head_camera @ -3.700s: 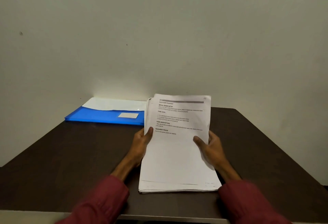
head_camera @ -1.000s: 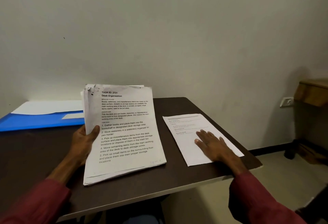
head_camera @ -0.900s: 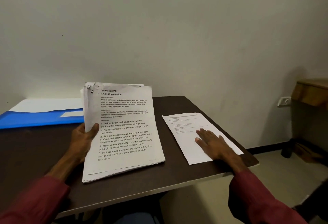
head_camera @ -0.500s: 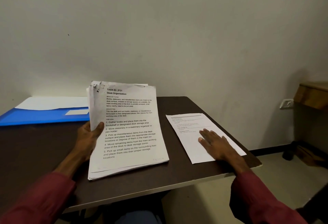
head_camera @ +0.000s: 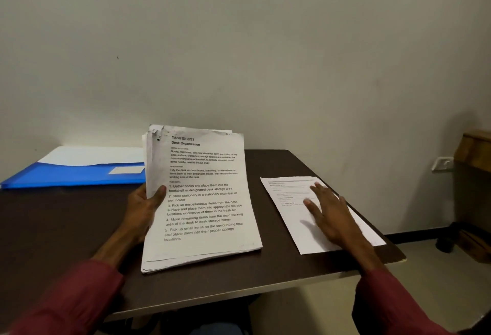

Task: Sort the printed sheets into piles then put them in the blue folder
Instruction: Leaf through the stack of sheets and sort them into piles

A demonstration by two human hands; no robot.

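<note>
- My left hand (head_camera: 144, 210) grips the stack of printed sheets (head_camera: 202, 202) at its left edge, thumb curled over the top page. The stack's near edge rests on the table (head_camera: 66, 228) and its far edge tilts up.
- My right hand (head_camera: 329, 212) is spread flat, fingers straight, over a single sheet (head_camera: 310, 239) lying near the table's right edge. I cannot tell whether it presses down.
- The blue folder (head_camera: 66, 175) lies at the far left against the wall, and the raised stack hides its right end.
- A wooden cabinet (head_camera: 475, 148) and a wall socket (head_camera: 442, 163) are off to the right.
</note>
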